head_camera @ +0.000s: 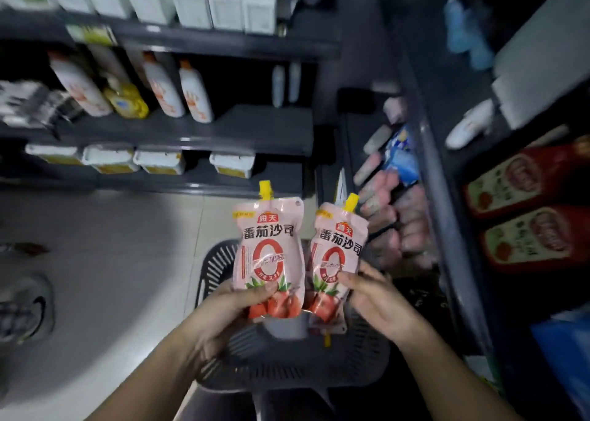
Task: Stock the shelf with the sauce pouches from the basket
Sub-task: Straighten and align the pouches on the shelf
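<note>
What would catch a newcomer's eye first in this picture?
Two pink pouches with yellow caps are held up side by side in the centre: the left hand grips the left pouch, the right hand the right pouch. Beneath them sits a dark slotted basket; red sauce bottles lie at far right.

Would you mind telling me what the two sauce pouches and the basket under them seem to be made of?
Left pouch and right pouch: likely flexible plastic film, glossy, with creases and highlights; caps look like hard yellow plastic. Basket: apparently rigid moulded plastic, matte dark grey, with slotted walls.
</note>
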`<action>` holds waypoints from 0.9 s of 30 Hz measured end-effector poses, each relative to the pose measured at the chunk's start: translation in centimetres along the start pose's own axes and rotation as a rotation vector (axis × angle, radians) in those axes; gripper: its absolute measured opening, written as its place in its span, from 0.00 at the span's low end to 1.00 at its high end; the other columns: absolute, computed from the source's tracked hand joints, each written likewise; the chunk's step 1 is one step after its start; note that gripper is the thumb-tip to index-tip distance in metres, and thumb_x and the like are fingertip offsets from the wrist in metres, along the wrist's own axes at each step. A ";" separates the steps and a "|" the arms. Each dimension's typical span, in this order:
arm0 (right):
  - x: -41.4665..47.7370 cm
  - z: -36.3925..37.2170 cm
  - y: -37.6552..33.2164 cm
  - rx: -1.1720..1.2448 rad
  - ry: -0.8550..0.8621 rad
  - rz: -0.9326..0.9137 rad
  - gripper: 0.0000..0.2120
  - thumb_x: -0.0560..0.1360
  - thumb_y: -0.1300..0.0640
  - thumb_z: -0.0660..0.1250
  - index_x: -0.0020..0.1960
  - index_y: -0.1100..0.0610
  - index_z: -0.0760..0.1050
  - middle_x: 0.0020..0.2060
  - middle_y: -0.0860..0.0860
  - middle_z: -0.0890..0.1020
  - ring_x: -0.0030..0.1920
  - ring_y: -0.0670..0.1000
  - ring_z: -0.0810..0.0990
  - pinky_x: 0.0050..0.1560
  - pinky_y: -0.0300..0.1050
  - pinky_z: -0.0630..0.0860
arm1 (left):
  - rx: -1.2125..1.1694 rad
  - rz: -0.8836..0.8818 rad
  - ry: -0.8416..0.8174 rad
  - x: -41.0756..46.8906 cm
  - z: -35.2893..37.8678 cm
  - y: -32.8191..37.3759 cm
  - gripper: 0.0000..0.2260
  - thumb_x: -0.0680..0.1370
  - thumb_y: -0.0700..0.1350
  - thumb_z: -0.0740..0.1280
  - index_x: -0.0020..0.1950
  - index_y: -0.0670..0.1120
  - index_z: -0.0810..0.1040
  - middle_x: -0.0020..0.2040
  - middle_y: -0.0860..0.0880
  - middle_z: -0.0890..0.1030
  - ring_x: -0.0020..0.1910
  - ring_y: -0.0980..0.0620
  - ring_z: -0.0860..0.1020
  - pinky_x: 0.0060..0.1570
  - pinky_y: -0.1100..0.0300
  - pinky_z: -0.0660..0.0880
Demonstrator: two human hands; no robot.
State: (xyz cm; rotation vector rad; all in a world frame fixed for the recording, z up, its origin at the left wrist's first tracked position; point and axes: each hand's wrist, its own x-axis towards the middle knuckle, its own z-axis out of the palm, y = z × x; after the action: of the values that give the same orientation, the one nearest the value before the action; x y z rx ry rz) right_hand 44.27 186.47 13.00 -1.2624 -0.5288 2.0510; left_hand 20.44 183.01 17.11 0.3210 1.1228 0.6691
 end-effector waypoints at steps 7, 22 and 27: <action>-6.2 8.6 -10.1 0.179 -0.155 -0.316 0.40 0.49 0.58 0.83 0.59 0.62 0.75 0.49 0.59 0.84 0.48 0.56 0.84 0.44 0.50 0.81 | 0.146 0.319 -0.272 -7.1 4.6 10.8 0.28 0.42 0.47 0.84 0.40 0.43 0.85 0.41 0.42 0.85 0.36 0.49 0.84 0.34 0.61 0.80; -24.7 20.5 -9.8 0.022 0.508 -0.847 0.21 0.58 0.66 0.77 0.50 0.63 0.79 0.39 0.58 0.86 0.37 0.55 0.85 0.35 0.45 0.81 | 0.338 0.348 -0.616 -18.2 8.4 15.4 0.19 0.61 0.48 0.76 0.47 0.39 0.82 0.42 0.38 0.85 0.35 0.43 0.84 0.31 0.56 0.80; -34.3 20.3 -5.1 0.101 0.712 -0.932 0.15 0.63 0.58 0.72 0.48 0.63 0.79 0.37 0.57 0.86 0.34 0.52 0.85 0.32 0.43 0.80 | 0.502 0.271 -0.778 -21.4 12.9 11.9 0.16 0.67 0.43 0.69 0.53 0.40 0.80 0.47 0.37 0.84 0.39 0.41 0.84 0.35 0.54 0.82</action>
State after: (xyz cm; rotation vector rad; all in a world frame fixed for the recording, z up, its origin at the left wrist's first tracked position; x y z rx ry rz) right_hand 38.56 165.51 46.86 -1.2435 -0.5144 0.7859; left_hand 22.47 179.58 44.50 1.0768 0.4780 0.4172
